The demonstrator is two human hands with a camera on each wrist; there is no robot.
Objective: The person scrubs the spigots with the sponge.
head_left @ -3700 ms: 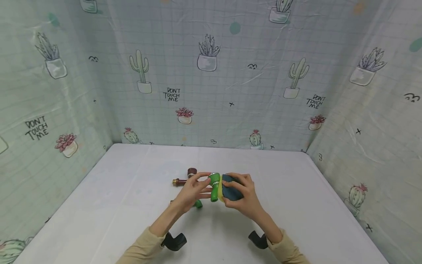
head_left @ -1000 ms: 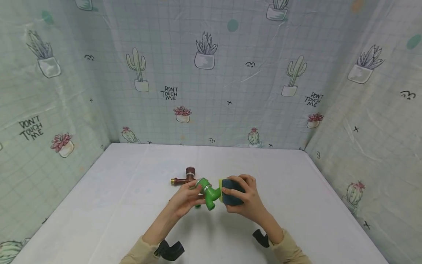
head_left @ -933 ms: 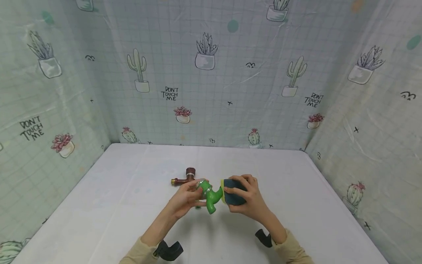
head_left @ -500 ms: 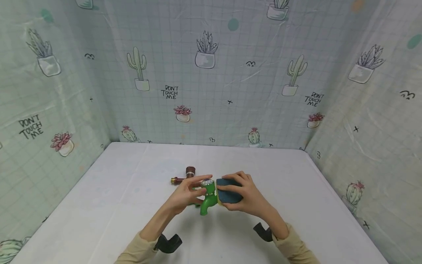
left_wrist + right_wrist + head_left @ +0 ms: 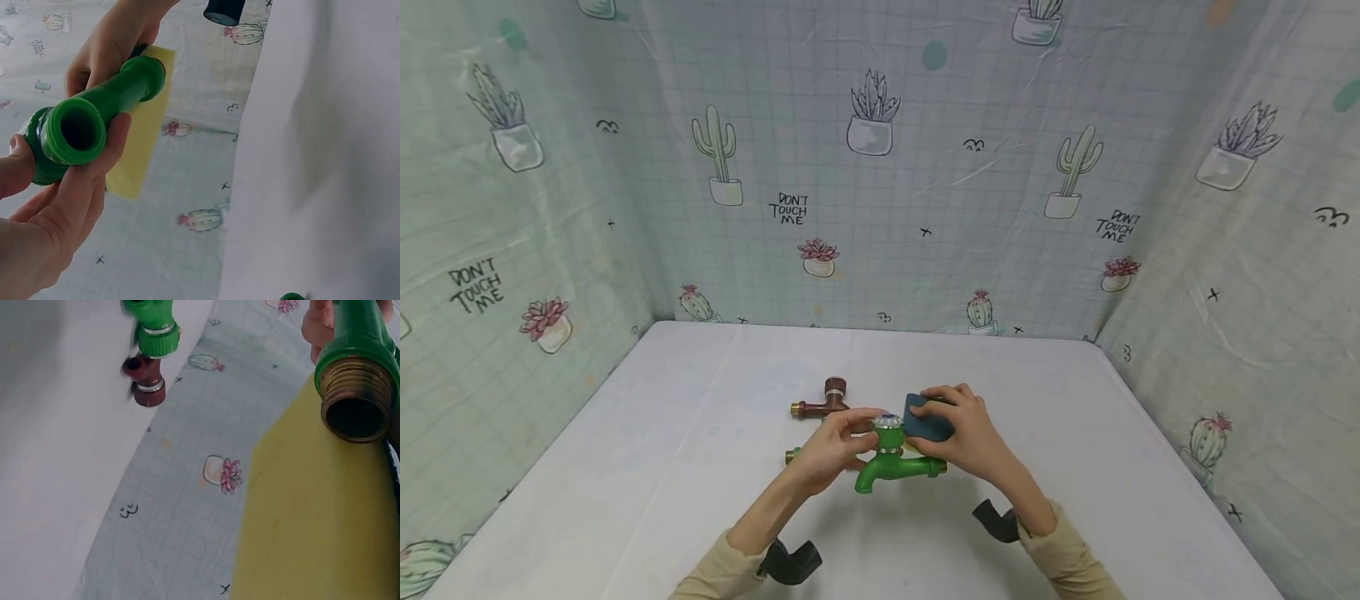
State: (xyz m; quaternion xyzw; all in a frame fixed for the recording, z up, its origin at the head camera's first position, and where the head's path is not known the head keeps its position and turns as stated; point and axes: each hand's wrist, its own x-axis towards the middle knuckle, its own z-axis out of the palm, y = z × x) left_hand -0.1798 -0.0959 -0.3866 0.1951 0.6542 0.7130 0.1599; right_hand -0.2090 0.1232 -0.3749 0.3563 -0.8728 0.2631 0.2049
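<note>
My left hand point(image 5: 833, 450) grips a green tap point(image 5: 898, 469) by its upper part, near the clear knob, above the table. The tap's spout points down and left; its brass threaded end points right. My right hand point(image 5: 973, 437) holds a sponge point(image 5: 928, 422), dark blue on one side, just behind the tap. In the left wrist view the sponge's yellow face point(image 5: 134, 156) lies along the tap's body point(image 5: 119, 90). In the right wrist view, that yellow face point(image 5: 306, 512) spreads below the open brass thread point(image 5: 356, 403).
On the white table point(image 5: 700, 467), a brown tap point(image 5: 818, 409) lies behind my left hand. A second green tap point(image 5: 792, 456) is mostly hidden by that hand; the right wrist view shows its green collar point(image 5: 157, 342). Patterned cloth point(image 5: 880, 192) walls the back and sides.
The green tap has turned in my left hand, so its threaded end now points right and its knob up. The sponge has shifted from the tap's end to behind its body.
</note>
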